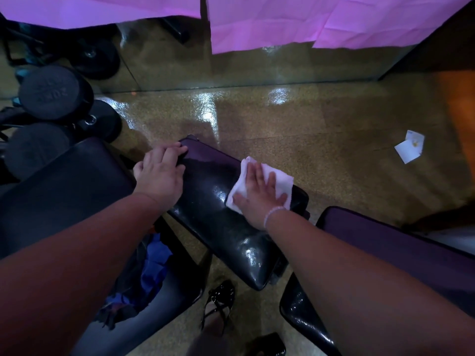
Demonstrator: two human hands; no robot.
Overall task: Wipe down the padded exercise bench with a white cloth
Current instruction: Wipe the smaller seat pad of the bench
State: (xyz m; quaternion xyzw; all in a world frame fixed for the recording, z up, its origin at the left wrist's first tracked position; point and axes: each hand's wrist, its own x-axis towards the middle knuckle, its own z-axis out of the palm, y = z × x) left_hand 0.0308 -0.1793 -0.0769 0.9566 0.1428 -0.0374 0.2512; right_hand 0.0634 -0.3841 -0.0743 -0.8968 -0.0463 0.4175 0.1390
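Note:
A dark, glossy padded bench (pixel 218 214) runs diagonally through the middle of the view. A white cloth (pixel 280 179) lies flat on its right side near the far end. My right hand (pixel 259 194) presses on the cloth with the palm down and fingers spread; a bead bracelet circles the wrist. My left hand (pixel 160 173) rests on the bench's far left edge, fingers curled over the rim, holding the pad.
Another dark pad (pixel 64 191) lies to the left and a purple-edged pad (pixel 401 253) to the right. Black weight plates (pixel 51 93) stand at far left. White paper scraps (pixel 410 149) lie on the speckled floor. A mirror and pink sheets are ahead. My black shoe (pixel 221 299) is below.

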